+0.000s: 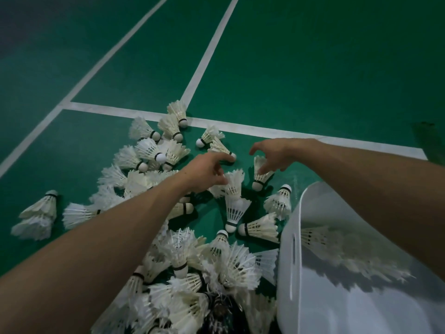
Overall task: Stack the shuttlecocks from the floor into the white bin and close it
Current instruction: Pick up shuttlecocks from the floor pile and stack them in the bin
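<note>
Several white feather shuttlecocks lie scattered and heaped on the green court floor. My left hand (pixel 207 172) reaches over the heap with its index finger stretched out, and its thumb touches the feather rim of a short nested stack of shuttlecocks (pixel 234 201). My right hand (pixel 272 153) hovers with spread, curved fingers over a single shuttlecock (pixel 261 173), fingertips at its feathers. Neither hand lifts anything. The white bin (pixel 313 297) lies at the lower right with its mouth towards me. A long nested row of shuttlecocks (pixel 337 247) lies inside it, partly hidden by my right forearm.
White court lines (pixel 134 112) cross the floor beyond the pile. A dense heap of shuttlecocks (pixel 192 266) fills the bottom middle, around a dark patterned thing (pixel 220 309). A loose nested pair of shuttlecocks (pixel 38 214) lies apart at the far left.
</note>
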`<state>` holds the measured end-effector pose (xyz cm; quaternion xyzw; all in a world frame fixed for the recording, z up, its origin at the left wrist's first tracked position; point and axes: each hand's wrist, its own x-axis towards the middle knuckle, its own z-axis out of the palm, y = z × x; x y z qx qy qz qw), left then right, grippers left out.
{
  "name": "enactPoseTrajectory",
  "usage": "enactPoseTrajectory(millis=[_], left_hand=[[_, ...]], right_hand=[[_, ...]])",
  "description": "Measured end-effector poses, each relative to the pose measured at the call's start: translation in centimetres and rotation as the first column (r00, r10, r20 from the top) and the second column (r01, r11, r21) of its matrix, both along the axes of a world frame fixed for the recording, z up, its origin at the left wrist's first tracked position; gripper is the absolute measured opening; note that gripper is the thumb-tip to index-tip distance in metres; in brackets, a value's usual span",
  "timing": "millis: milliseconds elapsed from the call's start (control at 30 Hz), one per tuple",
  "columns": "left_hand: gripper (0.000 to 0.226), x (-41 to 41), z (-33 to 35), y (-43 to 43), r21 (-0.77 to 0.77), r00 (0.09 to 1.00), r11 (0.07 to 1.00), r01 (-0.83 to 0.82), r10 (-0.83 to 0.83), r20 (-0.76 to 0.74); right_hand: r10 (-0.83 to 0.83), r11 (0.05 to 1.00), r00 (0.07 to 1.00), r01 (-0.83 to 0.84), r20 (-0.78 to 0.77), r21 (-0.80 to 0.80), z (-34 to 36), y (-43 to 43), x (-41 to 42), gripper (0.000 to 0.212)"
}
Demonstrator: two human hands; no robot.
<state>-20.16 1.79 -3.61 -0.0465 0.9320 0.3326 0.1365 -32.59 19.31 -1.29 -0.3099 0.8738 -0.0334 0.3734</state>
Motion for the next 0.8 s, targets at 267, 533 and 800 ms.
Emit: enactPoseTrajectory(millis=[267, 533, 800], left_hand=[[0.059, 0.8, -0.4, 0.7, -0.166, 0.986, 0.972, 0.167, -0.164, 0.036], [0.068, 0.9, 1.7, -0.4, -0.014, 0.981, 0.99, -0.138, 0.135, -0.143], [0.054, 2.7, 5.7, -0.7, 0.23, 0.892, 0.898, -0.374, 0.417, -0.175]], right_hand=[[0.057, 0.998, 0.995, -0.056, -0.08, 0.008, 0.7, 0.2, 0.7, 0.054], [-0.05, 0.99, 0.976, 0.019, -0.211, -0.143, 3.1, 1.2, 1.1, 0.051], [-0.23, 0.922, 0.948, 0.14, -0.219, -0.362, 6.8, 3.1, 3.3, 0.052]])
